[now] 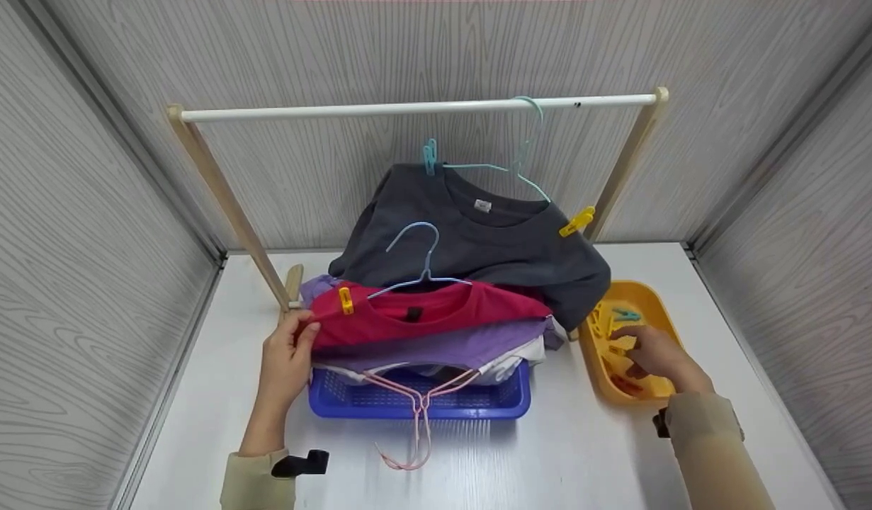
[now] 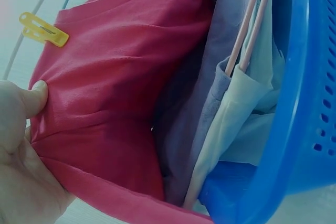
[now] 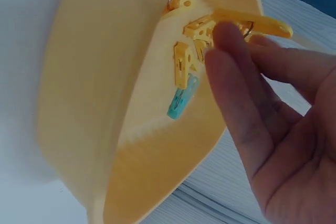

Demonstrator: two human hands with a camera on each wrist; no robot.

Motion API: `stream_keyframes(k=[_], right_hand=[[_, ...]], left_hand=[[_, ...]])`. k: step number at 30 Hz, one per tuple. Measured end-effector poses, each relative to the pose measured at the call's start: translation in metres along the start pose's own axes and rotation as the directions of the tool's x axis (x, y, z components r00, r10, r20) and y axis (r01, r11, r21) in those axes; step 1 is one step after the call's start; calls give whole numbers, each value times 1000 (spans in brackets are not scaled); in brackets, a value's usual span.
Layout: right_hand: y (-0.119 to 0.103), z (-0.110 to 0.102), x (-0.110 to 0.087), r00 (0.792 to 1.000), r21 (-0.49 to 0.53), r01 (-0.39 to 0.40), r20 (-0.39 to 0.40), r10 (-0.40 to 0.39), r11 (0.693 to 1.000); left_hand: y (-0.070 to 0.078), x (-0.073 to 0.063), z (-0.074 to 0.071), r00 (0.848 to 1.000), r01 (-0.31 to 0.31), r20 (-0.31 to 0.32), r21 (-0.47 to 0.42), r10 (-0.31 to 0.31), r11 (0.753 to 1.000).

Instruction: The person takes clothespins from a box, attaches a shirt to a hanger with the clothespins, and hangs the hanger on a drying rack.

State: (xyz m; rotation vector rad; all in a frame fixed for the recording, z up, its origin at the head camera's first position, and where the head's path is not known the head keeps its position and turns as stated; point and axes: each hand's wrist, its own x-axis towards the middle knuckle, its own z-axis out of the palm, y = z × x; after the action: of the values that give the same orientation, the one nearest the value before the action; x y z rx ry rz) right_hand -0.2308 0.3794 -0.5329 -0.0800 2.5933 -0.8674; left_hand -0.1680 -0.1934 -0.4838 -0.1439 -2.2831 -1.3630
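My left hand (image 1: 285, 363) pinches the left shoulder end of a red shirt (image 2: 115, 66), thumb on the front. A yellow clothespin (image 1: 346, 300) is clipped on that shoulder, beside a light blue hanger (image 1: 427, 275) set in the neckline. On the right, my right hand (image 1: 659, 352) is over an orange-yellow tray (image 1: 655, 304) of clothespins. In the right wrist view its thumb and fingers pinch a yellow clothespin (image 3: 273, 25), partly hidden by the fingertips. More yellow clothespins (image 3: 181, 65) and a teal one (image 3: 182, 97) lie in the tray.
A dark grey shirt (image 1: 478, 237) hangs by a teal hanger (image 1: 535, 117) from the white rod (image 1: 350, 110) of a wooden rack. It bears teal and yellow clothespins. Beneath the red shirt, purple (image 1: 443, 345) and white clothes lie over a blue basket (image 1: 421, 412); pink hangers (image 1: 420, 418) overhang its front.
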Motion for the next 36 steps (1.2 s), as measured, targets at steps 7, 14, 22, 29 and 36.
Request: stream_keyframes(k=[7,14,22,29,36], right_hand=[[-2,0,-6,998,149,30,-54,-22,988],[-9,0,-11,985,154,50,-173,-23,987],[-13,-1,-15,983,134,57,-180,-32,989],[-22,3,-18,988,178,93,-138,-68,980],[-35,5,-24,930,41,229,-305,-206,972]], left_hand=[[14,-4,-3,1000,12,-2,1,-12,1000],[-15,-5,3,1000,-15,-18,2,15,1000],[-16,-5,2,1000,1,-9,-10,-1,1000],[-10,-5,3,1000,13,-22,-3,-13,1000],[26,-6,-3,1000,6,-15,9,-6,1000]])
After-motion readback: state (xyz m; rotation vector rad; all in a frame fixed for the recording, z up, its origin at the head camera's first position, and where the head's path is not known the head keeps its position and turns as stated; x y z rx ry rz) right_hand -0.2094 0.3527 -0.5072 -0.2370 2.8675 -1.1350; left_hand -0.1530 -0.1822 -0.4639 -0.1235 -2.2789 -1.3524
